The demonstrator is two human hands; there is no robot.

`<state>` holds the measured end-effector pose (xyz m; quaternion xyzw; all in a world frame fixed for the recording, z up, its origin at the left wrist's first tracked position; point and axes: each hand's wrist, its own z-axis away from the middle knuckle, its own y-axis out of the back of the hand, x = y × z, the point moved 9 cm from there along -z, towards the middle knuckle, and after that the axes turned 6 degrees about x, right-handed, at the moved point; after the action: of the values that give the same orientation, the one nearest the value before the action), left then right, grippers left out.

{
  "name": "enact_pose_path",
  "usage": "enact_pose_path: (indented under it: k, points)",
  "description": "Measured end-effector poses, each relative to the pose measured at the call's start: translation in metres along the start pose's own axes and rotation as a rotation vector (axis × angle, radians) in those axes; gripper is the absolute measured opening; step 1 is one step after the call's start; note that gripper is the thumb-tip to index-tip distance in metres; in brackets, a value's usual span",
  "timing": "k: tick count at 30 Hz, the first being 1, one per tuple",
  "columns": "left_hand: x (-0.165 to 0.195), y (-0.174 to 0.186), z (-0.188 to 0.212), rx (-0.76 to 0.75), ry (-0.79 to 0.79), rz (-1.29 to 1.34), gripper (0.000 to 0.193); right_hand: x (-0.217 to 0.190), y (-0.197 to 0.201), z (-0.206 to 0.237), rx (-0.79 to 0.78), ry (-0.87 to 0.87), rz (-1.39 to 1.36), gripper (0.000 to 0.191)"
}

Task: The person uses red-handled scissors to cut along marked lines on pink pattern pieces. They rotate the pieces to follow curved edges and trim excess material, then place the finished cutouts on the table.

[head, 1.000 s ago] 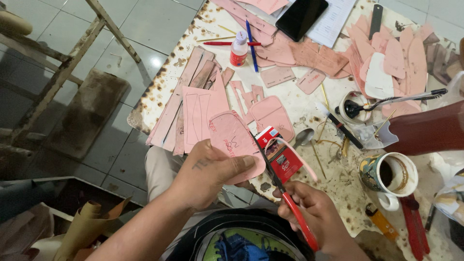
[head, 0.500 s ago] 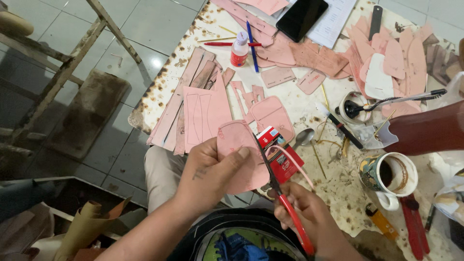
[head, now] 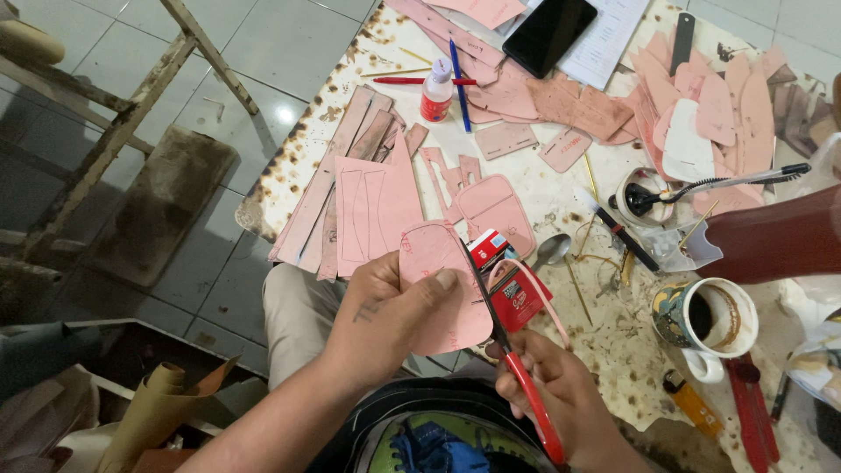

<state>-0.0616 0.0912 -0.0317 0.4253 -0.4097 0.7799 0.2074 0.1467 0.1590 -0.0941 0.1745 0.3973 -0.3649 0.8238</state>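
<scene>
A stained, rust-speckled desk (head: 604, 350) stands over a grey tiled floor (head: 263, 52), with a wooden frame (head: 131, 123) to the left. The left hand (head: 385, 320) pinches a pink piece (head: 442, 298) near the desk's near edge, thumb pressed on its face and fingers curled behind it. The right hand (head: 561, 398) is wrapped around the red handles of scissors (head: 504, 342), whose dark blades run up along the right edge of the piece; whether they are biting into it cannot be told. Just right of the blades lies a red packet (head: 512, 285), with a spoon (head: 550, 252) beside it. Further left on the desk lies a stack of pink strips and a marked sheet (head: 372, 206); more pink cut-outs (head: 701, 109) are spread at the far right. A glue bottle (head: 436, 92), a red pen (head: 412, 81) and a blue pen (head: 459, 83) lie at the far side, with a black phone (head: 550, 31) on paper beyond them. A mug (head: 705, 320) stands to the right.
</scene>
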Motion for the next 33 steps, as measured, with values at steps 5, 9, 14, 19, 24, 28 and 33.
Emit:
enact_pose_path:
  k: [5,9,14,19,24,28,33]
  points:
    - [0.000,0.001,-0.002,0.021,0.020,0.040,0.019,-0.001,-0.001,0.000,0.001,0.011,0.010,0.043]
    - [-0.001,-0.001,-0.002,0.018,0.033,0.091,0.018,0.000,0.001,-0.002,-0.002,0.027,-0.007,0.040]
    - [0.000,-0.003,-0.003,-0.005,0.018,0.134,0.017,-0.001,0.002,-0.002,-0.022,0.098,0.046,0.037]
    - [-0.001,0.000,-0.003,0.008,0.016,0.108,0.017,-0.004,-0.001,0.001,0.001,0.039,0.048,0.034]
    - [0.011,0.011,-0.005,0.111,-0.106,0.049,0.020,-0.026,-0.009,0.010,0.023,0.045,0.340,0.045]
    - [0.012,0.004,0.000,0.069,-0.163,0.017,0.020,-0.040,-0.022,0.015,0.013,0.073,0.271,0.045]
    - [0.003,-0.002,0.005,0.034,-0.122,-0.018,0.019,-0.041,-0.031,0.006,-0.040,0.089,0.196,0.048]
